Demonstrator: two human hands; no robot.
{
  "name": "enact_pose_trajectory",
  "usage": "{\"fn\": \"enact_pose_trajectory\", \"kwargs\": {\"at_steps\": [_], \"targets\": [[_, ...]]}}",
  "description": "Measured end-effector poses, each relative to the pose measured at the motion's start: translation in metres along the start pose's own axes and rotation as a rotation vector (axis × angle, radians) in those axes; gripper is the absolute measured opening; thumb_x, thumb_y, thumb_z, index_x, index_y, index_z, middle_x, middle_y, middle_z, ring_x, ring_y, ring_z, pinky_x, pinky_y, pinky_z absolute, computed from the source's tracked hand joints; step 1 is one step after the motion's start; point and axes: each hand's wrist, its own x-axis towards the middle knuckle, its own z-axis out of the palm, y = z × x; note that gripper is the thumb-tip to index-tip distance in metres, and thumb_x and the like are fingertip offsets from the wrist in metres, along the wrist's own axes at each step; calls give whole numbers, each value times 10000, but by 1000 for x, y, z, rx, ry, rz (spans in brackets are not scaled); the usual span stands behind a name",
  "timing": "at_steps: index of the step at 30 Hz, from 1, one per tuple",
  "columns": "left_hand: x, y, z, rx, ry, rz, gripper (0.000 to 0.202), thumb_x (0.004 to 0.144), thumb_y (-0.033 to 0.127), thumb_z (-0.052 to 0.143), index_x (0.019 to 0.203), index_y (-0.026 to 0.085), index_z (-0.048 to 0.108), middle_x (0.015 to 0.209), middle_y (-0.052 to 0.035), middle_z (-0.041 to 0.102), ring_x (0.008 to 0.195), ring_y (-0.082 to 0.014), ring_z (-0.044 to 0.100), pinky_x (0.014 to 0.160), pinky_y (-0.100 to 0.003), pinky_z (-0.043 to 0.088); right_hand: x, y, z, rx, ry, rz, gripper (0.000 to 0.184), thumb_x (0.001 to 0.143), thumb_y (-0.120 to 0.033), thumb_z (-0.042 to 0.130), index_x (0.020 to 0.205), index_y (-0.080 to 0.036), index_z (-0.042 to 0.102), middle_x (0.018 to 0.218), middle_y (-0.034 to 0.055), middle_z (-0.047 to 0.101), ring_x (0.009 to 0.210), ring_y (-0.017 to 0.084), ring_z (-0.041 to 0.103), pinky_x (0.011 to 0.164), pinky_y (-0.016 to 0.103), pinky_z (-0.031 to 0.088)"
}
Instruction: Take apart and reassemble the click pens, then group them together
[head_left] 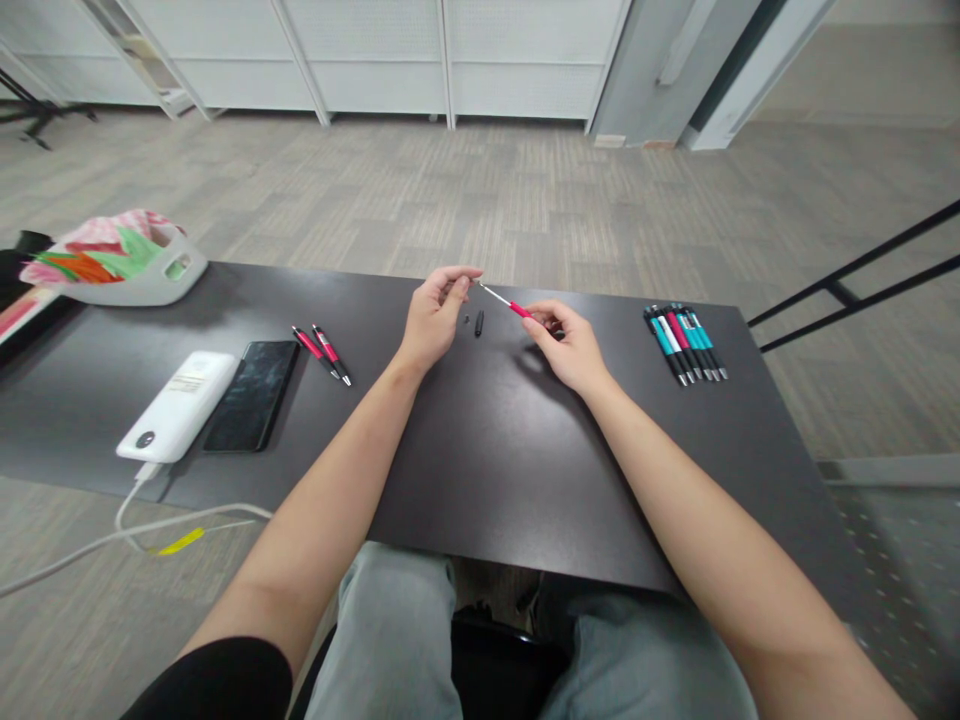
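My right hand [568,345] is closed around the red barrel [519,310] of a taken-apart pen. A thin pale refill [495,295] sticks out of the barrel, slanting up to the left. At its far tip, the thumb and fingers of my left hand [435,315] are pinched together; whatever small thing is between them is too tiny to make out. Below the refill, a black pen grip piece [479,323] lies on the dark table [480,450], with a tiny dark part [466,319] beside it.
Two red-and-black pens [322,355] lie left of my hands. Farther left are a black phone [253,397], a white power bank [180,405] with a cable [124,515], and a white basket [150,285] of colourful items. Several pens [684,345] form a row at right.
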Motion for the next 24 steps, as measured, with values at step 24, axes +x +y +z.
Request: {"fn": "enact_pose_trajectory", "kwargs": {"at_steps": [24], "targets": [[-2,11,-9,345,-74,265,270,1242,286,603,1233,294,872,1183,-88,802,1128,-260,765,1057,-425,645,-1,-2,0,-36,-20,-18,212,1041,-503,814,1132,-318,862,961,45,761,925,292,683,985,502,582]]}}
